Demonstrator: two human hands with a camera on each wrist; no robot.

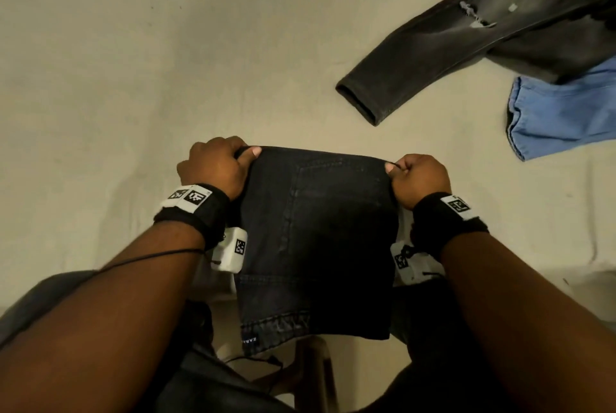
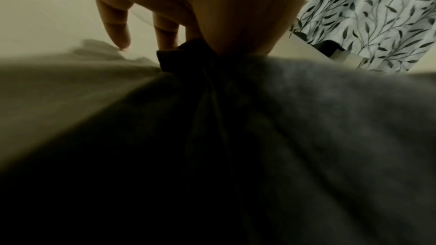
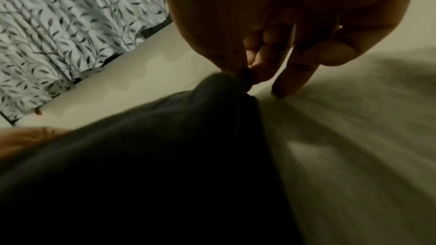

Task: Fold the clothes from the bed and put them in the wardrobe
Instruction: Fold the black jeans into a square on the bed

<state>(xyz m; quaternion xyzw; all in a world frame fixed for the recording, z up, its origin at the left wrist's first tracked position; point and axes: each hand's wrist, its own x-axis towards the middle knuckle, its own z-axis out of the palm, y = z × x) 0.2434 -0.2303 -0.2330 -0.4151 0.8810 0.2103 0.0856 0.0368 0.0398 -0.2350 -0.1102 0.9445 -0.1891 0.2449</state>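
Observation:
A folded pair of black jeans (image 1: 316, 232) hangs between my two hands over the near edge of the bed. My left hand (image 1: 216, 164) pinches its top left corner, thumb on the cloth. At the top right corner my right hand (image 1: 416, 177) pinches the fold in the same way. The left wrist view shows the dark cloth (image 2: 188, 59) bunched under my left hand (image 2: 193, 31). The right wrist view shows the same black jeans (image 3: 188, 137) caught at the fingertips of my right hand (image 3: 245, 74). A small brand label sits at the jeans' lower left.
Beige bed sheet (image 1: 133, 62) fills the top and left. Grey ripped jeans (image 1: 466, 36) lie at the upper right, partly over a light blue garment (image 1: 566, 116). A leaf-patterned curtain (image 2: 377, 16) hangs beyond the bed. My legs and a wooden frame show below.

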